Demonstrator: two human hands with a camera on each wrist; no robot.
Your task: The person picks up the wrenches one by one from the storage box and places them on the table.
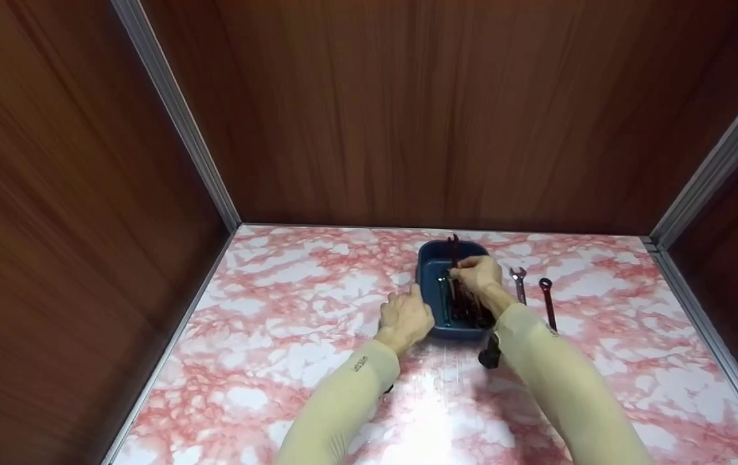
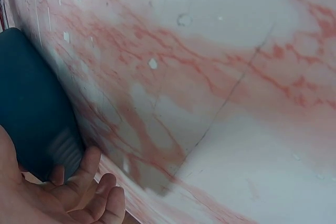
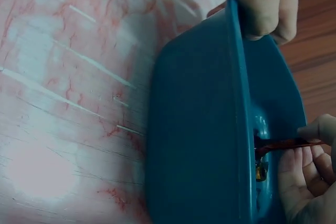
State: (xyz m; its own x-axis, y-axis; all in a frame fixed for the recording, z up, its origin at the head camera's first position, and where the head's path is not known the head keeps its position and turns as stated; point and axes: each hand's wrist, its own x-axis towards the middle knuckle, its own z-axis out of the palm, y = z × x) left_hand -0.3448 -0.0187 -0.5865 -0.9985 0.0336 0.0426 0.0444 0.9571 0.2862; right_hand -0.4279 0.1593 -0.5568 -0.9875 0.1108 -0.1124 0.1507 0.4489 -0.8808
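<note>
**Red wrench (image 3: 286,144) in the pinch over the blue bin (image 3: 199,108)!**

Closest to us, two pale yellow sleeves (image 1: 349,387) reach across the marbled counter (image 1: 246,336), and the left hand (image 1: 404,320) is on the bin's left wall: thumb hooked over the rim, the other fingers loosely bent outside. That's a bracing hold, I'd say, to stop the bin sliding.

Into the bin we go! A bluish-green wrench (image 1: 444,300) lies lengthwise on the floor, and to its right sits a dark cluster of wrenches (image 1: 466,313), too dim to count. The right wrist view catches a gold-coloured glint (image 3: 261,171) down there; can't name it.

Now the right hand (image 1: 480,276), the busy one: thumb on one side, fingers on the other, narrow grip on that red wrench, whose open end shows against the far rim. The step looks like handling a single wrench at the bin; going in or coming out, I can't tell. The next move would call for a firm pinch and a clear path past its neighbours.

Off to the right, apart from the bin, a chrome wrench (image 1: 519,284) and a ring-ended wrench (image 1: 548,303) lie on the counter. Beyond everything, the wooden panel (image 1: 408,116).
</note>
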